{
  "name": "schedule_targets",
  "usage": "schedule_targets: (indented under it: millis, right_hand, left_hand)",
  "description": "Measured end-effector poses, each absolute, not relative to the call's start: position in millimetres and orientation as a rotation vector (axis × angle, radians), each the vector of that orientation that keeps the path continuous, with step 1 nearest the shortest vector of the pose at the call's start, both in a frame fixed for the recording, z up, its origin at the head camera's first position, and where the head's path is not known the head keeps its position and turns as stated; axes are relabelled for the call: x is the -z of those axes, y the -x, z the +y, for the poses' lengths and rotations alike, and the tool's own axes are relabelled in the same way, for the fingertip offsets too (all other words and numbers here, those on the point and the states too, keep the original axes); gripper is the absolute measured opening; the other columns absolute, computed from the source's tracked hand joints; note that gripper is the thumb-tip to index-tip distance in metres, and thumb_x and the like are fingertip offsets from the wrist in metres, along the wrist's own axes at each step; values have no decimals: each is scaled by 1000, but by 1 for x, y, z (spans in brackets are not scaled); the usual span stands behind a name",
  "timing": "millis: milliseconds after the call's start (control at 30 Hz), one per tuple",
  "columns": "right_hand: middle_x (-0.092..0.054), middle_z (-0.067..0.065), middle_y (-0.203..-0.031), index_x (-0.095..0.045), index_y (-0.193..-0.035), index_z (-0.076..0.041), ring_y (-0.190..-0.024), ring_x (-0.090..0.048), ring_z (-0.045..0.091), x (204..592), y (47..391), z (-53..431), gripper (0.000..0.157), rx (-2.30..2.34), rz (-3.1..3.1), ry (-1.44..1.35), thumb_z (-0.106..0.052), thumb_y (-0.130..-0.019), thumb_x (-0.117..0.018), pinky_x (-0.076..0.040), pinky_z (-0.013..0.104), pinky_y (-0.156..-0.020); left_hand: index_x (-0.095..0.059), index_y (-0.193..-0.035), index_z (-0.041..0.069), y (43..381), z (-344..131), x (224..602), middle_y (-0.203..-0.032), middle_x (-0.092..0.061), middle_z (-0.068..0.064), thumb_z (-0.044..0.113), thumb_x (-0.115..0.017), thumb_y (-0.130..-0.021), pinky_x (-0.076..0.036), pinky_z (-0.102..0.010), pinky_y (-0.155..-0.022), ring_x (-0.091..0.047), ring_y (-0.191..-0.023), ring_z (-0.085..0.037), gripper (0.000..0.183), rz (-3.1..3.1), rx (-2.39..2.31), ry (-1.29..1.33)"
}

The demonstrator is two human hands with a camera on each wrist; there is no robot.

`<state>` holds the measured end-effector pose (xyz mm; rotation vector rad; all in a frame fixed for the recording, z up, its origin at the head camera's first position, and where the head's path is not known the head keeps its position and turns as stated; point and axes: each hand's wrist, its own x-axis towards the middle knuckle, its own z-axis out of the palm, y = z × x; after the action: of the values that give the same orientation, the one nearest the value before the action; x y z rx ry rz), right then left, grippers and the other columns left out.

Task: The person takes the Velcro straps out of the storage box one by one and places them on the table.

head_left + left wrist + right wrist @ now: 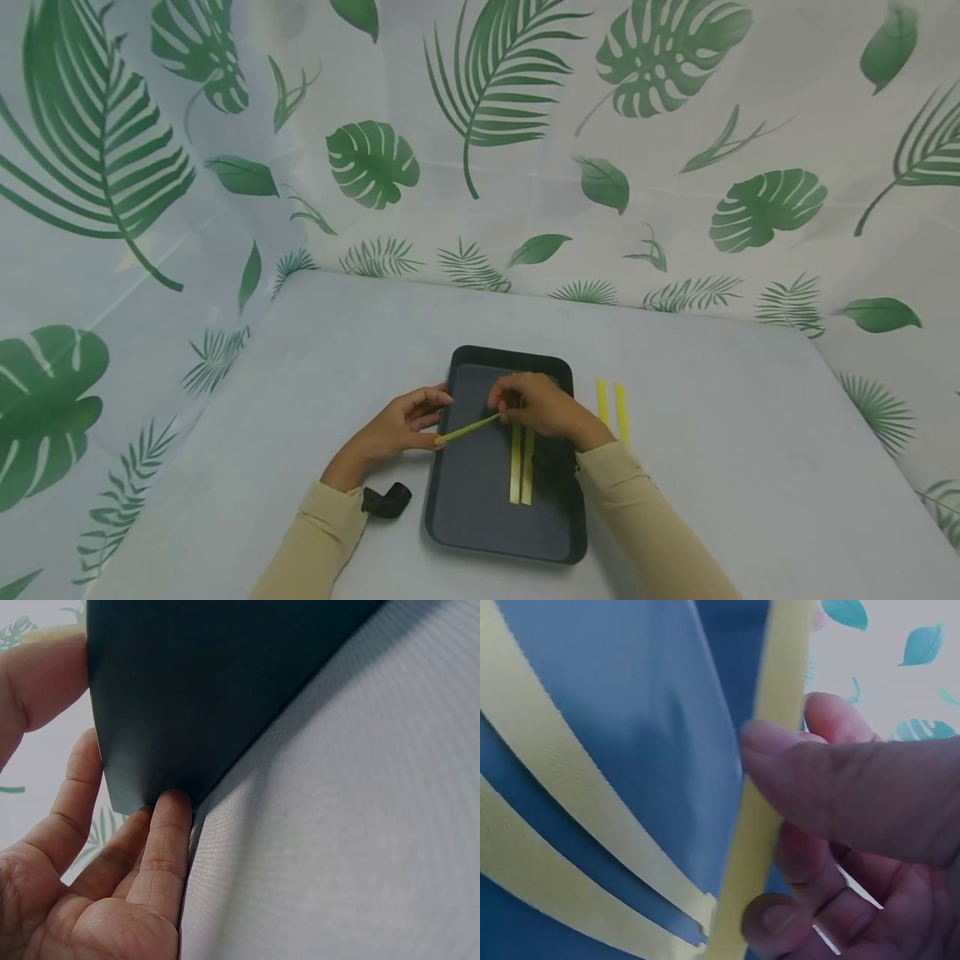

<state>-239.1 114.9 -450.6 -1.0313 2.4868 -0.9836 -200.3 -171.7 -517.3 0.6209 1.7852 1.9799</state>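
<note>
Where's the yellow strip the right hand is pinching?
In the head view, the yellow strip slants over the left half of the dark tray, between left hand and right hand.

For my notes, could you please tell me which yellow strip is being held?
The slanting strip the right hand pinches; the other strips lie in the dark tray or on the table.

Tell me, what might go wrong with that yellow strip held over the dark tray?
The held yellow strip could slip or bend, stretching thinly between the left hand and right hand. The right hand might nudge the two yellow strips lying beneath it. The left hand touches the dark tray, so that may shift.
</note>
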Motion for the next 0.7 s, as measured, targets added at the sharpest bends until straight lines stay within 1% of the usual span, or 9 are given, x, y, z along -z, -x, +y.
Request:
schedule_targets:
  millis: [133,200,267,333,433,500,567,700]
  right_hand:
    - [-70,1,-92,-78,-109,-3,-81,-61,9,445,237,119,17,997,2564,1065,9,-96,-75,-58,30,-73]
    - [-72,4,-96,-79,-111,-3,-83,-60,12,443,236,121,18,1012,2589,1084,7,-96,-76,-58,33,-75]
    - [-73,5,-98,-80,-112,-4,-86,-60,13,441,235,123,18,1017,2609,1098,4,-97,-77,-57,35,-76]
    - [-74,4,-99,-81,-111,-6,-88,-61,13,440,235,124,16,1024,2621,1095,1,-97,-78,-56,34,-76]
    - [-73,0,-98,-80,-109,-7,-89,-63,12,438,234,126,12,1045,2614,1063,-1,-98,-78,-54,31,-72]
    - [-72,-2,-98,-79,-107,-7,-88,-63,10,436,233,127,9,1062,2600,1035,-3,-100,-77,-54,29,-70]
    - [-71,-3,-96,-78,-106,-7,-86,-64,10,434,232,128,7,1092,2578,1006,-2,-100,-77,-55,28,-70]
    - [-71,0,-95,-75,-103,-4,-86,-66,11,430,230,129,5,1156,2530,976,-1,-100,-76,-61,31,-77]
  left_hand:
    - [-46,-143,-21,200,-172,516,-172,-18,-38,0,-81,-91,-45,-28,-120,-24,-159,-53,66,1772,-1979,-609]
    - [-45,-145,-20,200,-172,515,-172,-18,-38,2,-82,-92,-46,-30,-120,-25,-158,-54,68,1766,-1978,-601]
    - [-45,-146,-19,199,-171,515,-170,-23,-37,3,-83,-93,-45,-32,-121,-28,-157,-53,69,1780,-1965,-581]
    - [-45,-148,-18,199,-171,514,-169,-27,-37,4,-82,-93,-44,-35,-123,-30,-156,-54,70,1789,-1952,-564]
    - [-46,-147,-17,199,-171,515,-169,-28,-37,3,-81,-92,-42,-38,-125,-30,-157,-52,67,1819,-1936,-555]
    - [-47,-146,-18,199,-171,516,-171,-23,-36,1,-81,-92,-41,-40,-125,-28,-158,-53,66,1819,-1939,-567]
    - [-47,-144,-19,200,-171,517,-172,-20,-36,0,-81,-92,-41,-40,-125,-27,-158,-52,65,1818,-1947,-580]
    - [-47,-143,-19,200,-171,518,-173,-19,-36,-1,-80,-91,-42,-37,-124,-26,-158,-52,64,1821,-1948,-588]
